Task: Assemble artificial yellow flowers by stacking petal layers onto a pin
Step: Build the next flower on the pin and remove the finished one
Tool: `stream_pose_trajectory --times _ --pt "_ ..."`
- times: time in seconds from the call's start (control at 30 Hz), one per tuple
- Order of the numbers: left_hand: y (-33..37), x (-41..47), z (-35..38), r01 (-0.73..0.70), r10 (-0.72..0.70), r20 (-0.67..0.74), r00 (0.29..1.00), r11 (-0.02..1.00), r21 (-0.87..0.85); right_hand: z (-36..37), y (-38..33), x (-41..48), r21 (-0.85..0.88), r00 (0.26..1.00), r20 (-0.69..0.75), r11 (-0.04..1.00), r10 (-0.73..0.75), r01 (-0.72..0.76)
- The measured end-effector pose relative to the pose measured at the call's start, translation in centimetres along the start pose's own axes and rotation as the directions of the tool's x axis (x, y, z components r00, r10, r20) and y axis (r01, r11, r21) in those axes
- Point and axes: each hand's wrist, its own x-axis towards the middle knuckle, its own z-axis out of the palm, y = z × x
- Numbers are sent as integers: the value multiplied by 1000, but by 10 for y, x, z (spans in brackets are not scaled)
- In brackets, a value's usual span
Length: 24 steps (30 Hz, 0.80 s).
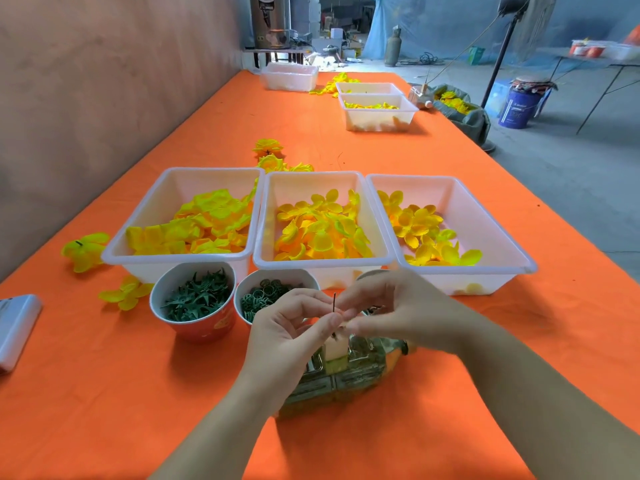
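Observation:
A thin dark pin (334, 301) stands upright in a white block (335, 348) on a greenish base (346, 379). My left hand (289, 332) and my right hand (389, 306) meet at the pin; thumb and fingertips of both pinch it at mid height. Any small piece between the fingers is hidden. Three white trays sit behind: the left tray (173, 258) holds large yellow petal layers (194, 226), the middle tray (322, 264) medium petals (322, 230), the right tray (464, 188) small petals (422, 233).
A red bowl of green spiky calyxes (195, 297) and a bowl of green rings (263, 296) stand left of the pin. Loose yellow flowers (85, 250) lie on the orange tablecloth (104, 393). A white object (15, 327) lies at the left edge. More trays (379, 116) stand farther back.

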Motion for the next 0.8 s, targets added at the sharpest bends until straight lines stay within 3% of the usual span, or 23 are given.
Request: stream_pose_trajectory --times 0.03,0.1,0.17,0.23,0.33,0.4,0.47,0.53,0.63,0.8 --pt "-1 -1 -1 10 -10 18 1000 1000 10 -13 2 1 47 999 -26 999 19 -18" --pt "-3 -1 -3 49 -49 52 997 999 16 -46 13 11 56 970 -238 998 54 -42" --pt "-5 1 -5 90 -91 76 993 996 15 -86 35 27 -45 841 -530 988 104 -150" --pt "-5 5 -9 123 -125 111 986 992 29 -125 62 46 -220 706 -693 889 148 -402" --pt "-4 9 -11 140 -145 141 979 989 46 -156 96 64 -489 699 -631 527 337 -695" --pt "-5 9 -11 128 -133 130 983 991 51 -158 106 68 -624 703 -545 338 458 -704" --pt "-6 8 -11 97 -103 126 987 994 50 -157 112 68 -676 689 -508 256 517 -691" --pt "-6 8 -9 71 -77 125 989 996 48 -158 118 68 -632 659 -550 260 512 -730" --pt "-5 12 -7 53 -58 133 989 998 43 -161 119 65 -511 623 -616 358 482 -781" --pt "-10 23 -1 10 -15 135 991 999 42 -166 110 63 -422 623 -688 493 371 -761"
